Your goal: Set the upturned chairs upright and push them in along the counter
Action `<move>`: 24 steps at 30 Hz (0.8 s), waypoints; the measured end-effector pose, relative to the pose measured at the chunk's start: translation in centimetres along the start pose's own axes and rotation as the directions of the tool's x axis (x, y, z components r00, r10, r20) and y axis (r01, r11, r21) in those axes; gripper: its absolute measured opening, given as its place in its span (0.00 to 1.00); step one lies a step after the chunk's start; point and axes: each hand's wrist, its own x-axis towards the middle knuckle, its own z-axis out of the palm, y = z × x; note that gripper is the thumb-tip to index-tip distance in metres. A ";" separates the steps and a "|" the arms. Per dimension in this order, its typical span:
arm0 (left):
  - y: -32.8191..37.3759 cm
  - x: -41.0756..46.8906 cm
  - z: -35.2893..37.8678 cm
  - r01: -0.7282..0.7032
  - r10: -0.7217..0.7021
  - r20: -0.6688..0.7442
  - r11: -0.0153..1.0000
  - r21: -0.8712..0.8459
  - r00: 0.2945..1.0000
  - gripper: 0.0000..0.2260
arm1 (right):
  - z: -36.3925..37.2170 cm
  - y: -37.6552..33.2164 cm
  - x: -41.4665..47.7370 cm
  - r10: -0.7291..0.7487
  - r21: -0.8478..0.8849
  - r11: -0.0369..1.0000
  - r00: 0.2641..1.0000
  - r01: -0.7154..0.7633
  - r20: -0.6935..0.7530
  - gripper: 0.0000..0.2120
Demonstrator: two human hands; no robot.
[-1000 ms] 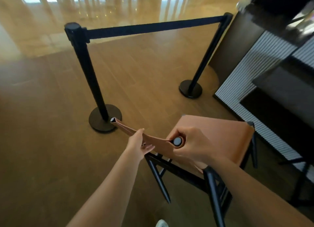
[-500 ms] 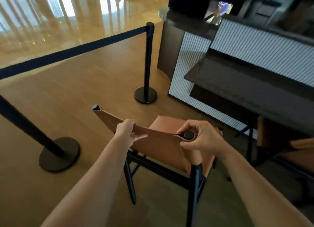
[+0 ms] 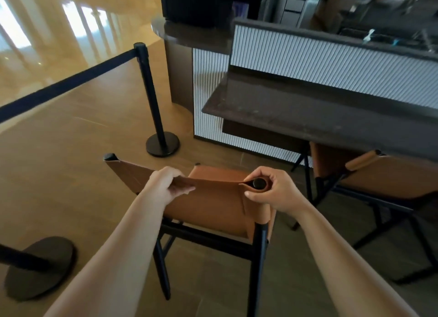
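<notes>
Here, a tan leather chair stands upright on the floor just short of the dark counter. The left hand pinches the backrest's top edge; the right hand curls around its right post cap.

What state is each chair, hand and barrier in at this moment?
Near chair: upright, short of the counter, not yet pushed in.
Far chair: upright, partly under the counter.
Left hand: grips the near chair's backrest top edge.
Right hand: grips the backrest's right corner.
Barrier belt: drawn taut from its post.
</notes>
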 end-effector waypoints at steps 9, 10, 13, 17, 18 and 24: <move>-3.2 1.0 4.7 -0.037 0.030 0.053 0.988 0.151 0.998 0.29 | -2.0 5.7 -4.6 0.111 -0.019 0.993 0.960 -0.120 -0.258 0.11; -3.7 0.8 5.2 -0.038 0.029 0.059 0.986 0.163 0.998 0.30 | -2.3 6.2 -5.1 0.137 -0.019 0.989 0.952 -0.147 -0.275 0.11; -5.0 0.5 6.2 -0.053 0.035 0.112 0.984 0.168 0.993 0.29 | -3.0 7.5 -6.6 0.206 -0.015 0.975 0.921 -0.223 -0.330 0.15; -6.0 0.0 7.1 -0.011 -0.012 0.144 0.987 0.159 0.990 0.31 | -2.8 8.7 -8.9 0.285 0.041 0.954 0.855 -0.298 -0.433 0.23; -6.3 -0.2 7.3 0.003 -0.030 0.158 0.986 0.168 0.987 0.30 | -2.7 9.0 -9.5 0.307 0.062 0.947 0.833 -0.315 -0.460 0.25; -9.8 -2.0 9.5 0.073 -0.123 0.202 0.968 0.239 0.972 0.25 | -2.2 11.2 -14.5 0.438 0.153 0.889 0.705 -0.432 -0.558 0.28</move>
